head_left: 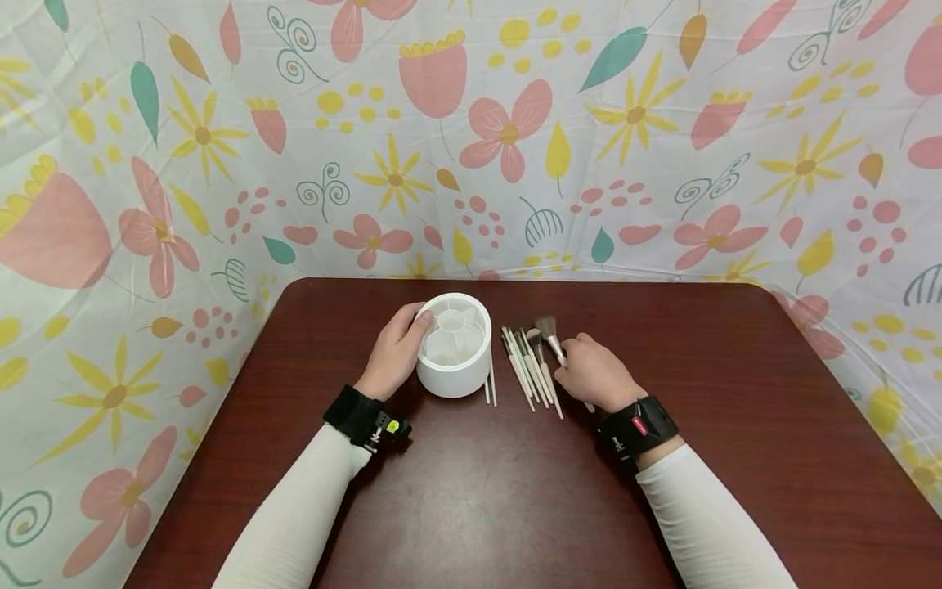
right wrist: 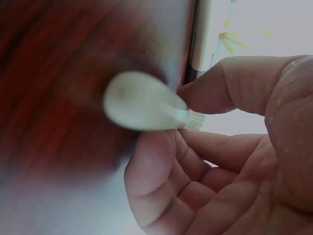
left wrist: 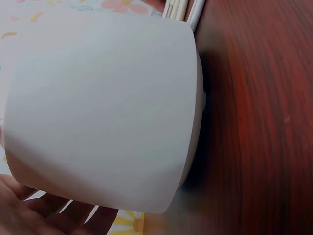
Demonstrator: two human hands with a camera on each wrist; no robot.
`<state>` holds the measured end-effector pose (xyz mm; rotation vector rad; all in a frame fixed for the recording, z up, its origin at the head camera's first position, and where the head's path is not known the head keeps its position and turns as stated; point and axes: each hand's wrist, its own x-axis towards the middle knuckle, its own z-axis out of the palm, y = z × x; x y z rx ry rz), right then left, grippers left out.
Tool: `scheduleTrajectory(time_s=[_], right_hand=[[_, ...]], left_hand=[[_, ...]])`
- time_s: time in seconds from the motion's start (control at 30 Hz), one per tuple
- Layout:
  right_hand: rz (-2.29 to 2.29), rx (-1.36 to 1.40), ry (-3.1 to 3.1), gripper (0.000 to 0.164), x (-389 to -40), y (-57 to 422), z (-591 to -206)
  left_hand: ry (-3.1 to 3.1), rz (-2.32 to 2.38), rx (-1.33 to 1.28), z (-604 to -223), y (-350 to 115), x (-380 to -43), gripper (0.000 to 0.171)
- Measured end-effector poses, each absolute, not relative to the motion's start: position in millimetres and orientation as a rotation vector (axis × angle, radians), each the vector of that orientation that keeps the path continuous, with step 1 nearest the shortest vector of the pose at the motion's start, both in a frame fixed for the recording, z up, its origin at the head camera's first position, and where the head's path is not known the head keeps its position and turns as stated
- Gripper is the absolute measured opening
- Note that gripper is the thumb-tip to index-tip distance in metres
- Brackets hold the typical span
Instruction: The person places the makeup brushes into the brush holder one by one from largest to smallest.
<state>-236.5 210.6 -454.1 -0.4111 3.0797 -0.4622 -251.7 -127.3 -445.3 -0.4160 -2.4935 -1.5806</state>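
A white round brush holder (head_left: 454, 380) with clear dividers inside stands upright on the left half of the table. My left hand (head_left: 393, 352) grips its left side, the thumb over the rim; in the left wrist view the fingers reach round the white wall (left wrist: 102, 107). To the right, my right hand (head_left: 599, 375) pinches a large makeup brush (head_left: 547, 328) by the handle, its fluffy head pointing away. The rounded pale handle end (right wrist: 142, 103) shows blurred between thumb and fingers in the right wrist view. Several slimmer makeup brushes (head_left: 528, 372) lie side by side between both hands.
Two thin white sticks (head_left: 494, 388) lie right beside the holder, partly hidden by it. The dark reddish table (head_left: 471, 491) has its far edge against a flower-patterned cloth (head_left: 434, 188), which also hangs along the left side.
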Motion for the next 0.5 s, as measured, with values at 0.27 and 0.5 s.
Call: scheduleTrajectory(time_s=[0.27,0.5], right_hand=[[-0.455,-0.381,3.075,0.01,-237.9,214.0,-453.7],[-0.478,-0.388,3.06,0.011,-237.1,213.9,-455.9]], left_hand=[[-2.463,-1.667,-0.415,-445.6,-122.7,-252.4,0.054],[-2.459,-1.693,-0.409,-446.8,-122.7,-253.7,0.054]])
